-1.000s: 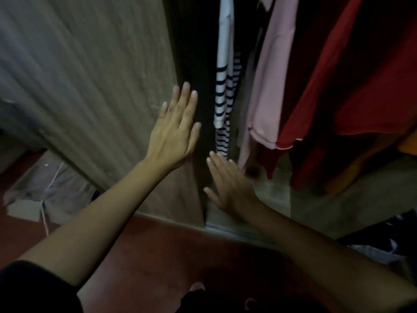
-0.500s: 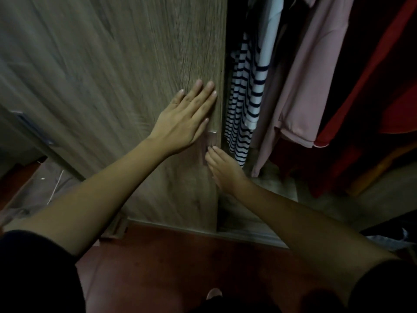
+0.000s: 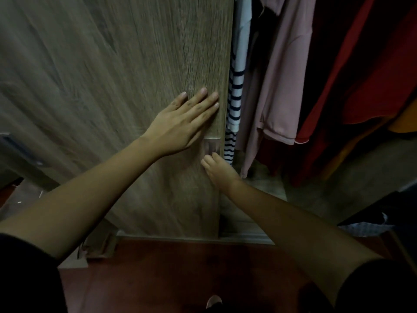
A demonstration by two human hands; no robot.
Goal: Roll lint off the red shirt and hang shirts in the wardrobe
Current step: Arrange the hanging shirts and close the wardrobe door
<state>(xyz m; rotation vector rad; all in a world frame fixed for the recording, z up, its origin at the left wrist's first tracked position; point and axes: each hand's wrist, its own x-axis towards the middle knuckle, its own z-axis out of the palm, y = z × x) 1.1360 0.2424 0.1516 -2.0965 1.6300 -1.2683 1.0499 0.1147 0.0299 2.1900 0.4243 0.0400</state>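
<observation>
The wooden sliding wardrobe door (image 3: 135,64) fills the left and middle. My left hand (image 3: 180,125) lies flat on it near its right edge, fingers spread, holding nothing. Just below, my right hand (image 3: 220,171) has its fingers curled into the small metal handle (image 3: 212,144) at the door's edge. Right of the door hang a navy-and-white striped shirt (image 3: 235,98), a pink shirt (image 3: 284,86) and the red shirt (image 3: 361,75). The door's edge touches the striped shirt and hides part of it.
An orange garment (image 3: 404,123) hangs at the far right behind the red one. The wardrobe's base (image 3: 338,177) lies under the clothes. A dark object (image 3: 383,211) juts in at the right. Red floor (image 3: 169,279) runs below, with my foot (image 3: 214,301).
The door has slid to the right and now covers more of the opening and the striped shirt. My right hand went from flat to curled at the handle. My left hand stayed pressed on the door.
</observation>
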